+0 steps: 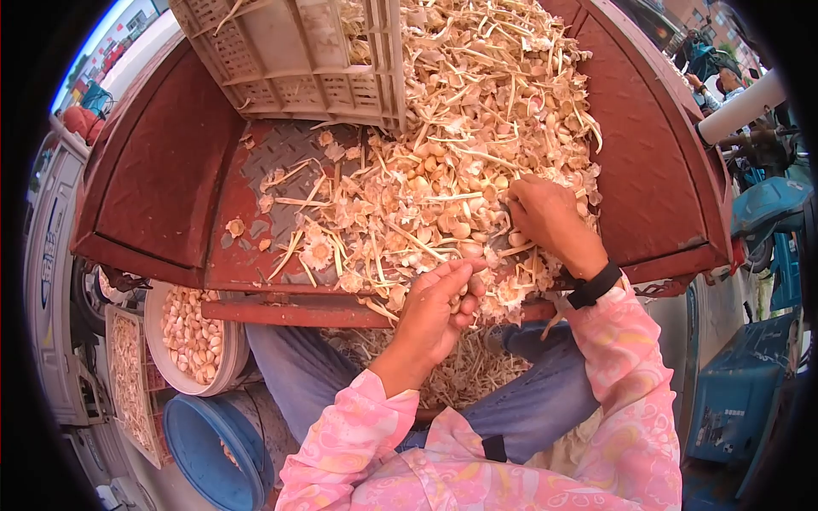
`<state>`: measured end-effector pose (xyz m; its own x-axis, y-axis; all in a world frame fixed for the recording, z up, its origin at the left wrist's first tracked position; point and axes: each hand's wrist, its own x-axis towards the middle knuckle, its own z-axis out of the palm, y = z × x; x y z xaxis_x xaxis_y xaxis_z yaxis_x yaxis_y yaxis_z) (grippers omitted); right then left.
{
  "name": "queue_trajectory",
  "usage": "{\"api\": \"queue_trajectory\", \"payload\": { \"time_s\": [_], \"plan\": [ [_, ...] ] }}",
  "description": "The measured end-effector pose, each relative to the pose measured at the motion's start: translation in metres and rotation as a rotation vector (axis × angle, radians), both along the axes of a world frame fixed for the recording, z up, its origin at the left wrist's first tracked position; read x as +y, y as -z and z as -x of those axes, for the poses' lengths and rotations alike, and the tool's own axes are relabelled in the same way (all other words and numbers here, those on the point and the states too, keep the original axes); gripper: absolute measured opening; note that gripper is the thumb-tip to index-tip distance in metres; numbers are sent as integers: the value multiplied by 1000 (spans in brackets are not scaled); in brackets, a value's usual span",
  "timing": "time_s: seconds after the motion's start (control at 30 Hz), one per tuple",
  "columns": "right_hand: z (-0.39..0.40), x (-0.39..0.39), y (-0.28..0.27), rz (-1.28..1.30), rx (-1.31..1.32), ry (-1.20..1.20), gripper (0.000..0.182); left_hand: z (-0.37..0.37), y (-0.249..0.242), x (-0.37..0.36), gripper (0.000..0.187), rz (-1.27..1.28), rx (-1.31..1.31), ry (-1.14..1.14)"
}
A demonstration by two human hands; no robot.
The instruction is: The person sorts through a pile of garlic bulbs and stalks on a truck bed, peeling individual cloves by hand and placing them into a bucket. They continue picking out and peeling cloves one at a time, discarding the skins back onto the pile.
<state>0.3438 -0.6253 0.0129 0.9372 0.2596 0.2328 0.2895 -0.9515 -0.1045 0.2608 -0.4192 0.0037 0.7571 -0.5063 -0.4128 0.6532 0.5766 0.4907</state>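
Head view, looking down over the person's lap onto a red metal truck bed (162, 179) heaped with a garlic pile (443, 170) of cloves, papery skins and dry stalks. The left hand (439, 311) is at the near edge of the bed, fingers curled in toward the palm around what appears to be a few garlic cloves (457, 300); the grasp is loose rather than clenched, and the exact number of cloves inside it cannot be told. The right hand (545, 217) lies farther forward and to the right, palm down, its fingertips buried in the pile; whether they are pinching a clove or only raking through the skins cannot be told, since the tips are hidden. The bulk of the pile thus lies ahead and to the left of the right hand, which is already touching it, while the left hand sits nearer the body, just beside the pile's near fringe. The stalks lie in all directions, with no common long axis. A pale slatted plastic crate (298, 60) stands tilted at the far side of the bed, against the heap. Below the bed's edge, on the person's left, a white basin (158, 341) holding peeled cloves rests above a blue bucket (200, 443); it is well apart from both hands, the left being the closer.
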Motion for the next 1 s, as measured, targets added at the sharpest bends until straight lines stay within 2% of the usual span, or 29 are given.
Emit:
{"api": "queue_trajectory", "payload": {
  "time_s": [0.1, 0.2, 0.23, 0.33, 0.5, 0.6, 0.63, 0.73, 0.77, 0.87, 0.9, 0.97, 1.0],
  "plan": [
    [10, -6, -15, -333, 9, -62, 13, -2, 1, -2, 31, 13, 40, -37],
    [26, 9, -42, -460, 323, -361, 14, -7, -1, -13, 35, 103, 143, -84],
    [26, 12, -35, -454, 285, -413, 11, -11, 8, -16, 37, 152, 169, -89],
    [12, 5, -13, -212, 91, -232, 13, -12, 15, -16, 32, 188, 180, -112],
    [6, 14, -1, 20, 114, -188, 19, -7, 6, -6, 21, 38, 136, -111],
    [8, 0, -4, -305, 148, -206, 21, -7, 4, -5, 22, -9, 84, -73],
    [12, -2, -6, -512, 216, -191, 21, -8, 4, -6, 23, -19, 69, -61],
    [27, 4, -22, -698, 401, -114, 20, -8, 5, -15, 25, -14, 26, -75],
    [30, 8, -24, -735, 394, -173, 20, -9, 2, -19, 24, 8, 24, -99],
    [39, 20, -22, -657, 351, -301, 20, -9, 1, -19, 22, 35, 17, -184],
    [40, 24, -23, -576, 260, -377, 18, -9, 3, -17, 22, 31, 12, -208],
    [40, 26, -35, -698, 446, -410, 16, -8, 3, -15, 20, -40, 50, -244],
    [41, 24, -40, -758, 540, -422, 15, -7, 4, -11, 20, -67, -16, -228]
  ]
}}
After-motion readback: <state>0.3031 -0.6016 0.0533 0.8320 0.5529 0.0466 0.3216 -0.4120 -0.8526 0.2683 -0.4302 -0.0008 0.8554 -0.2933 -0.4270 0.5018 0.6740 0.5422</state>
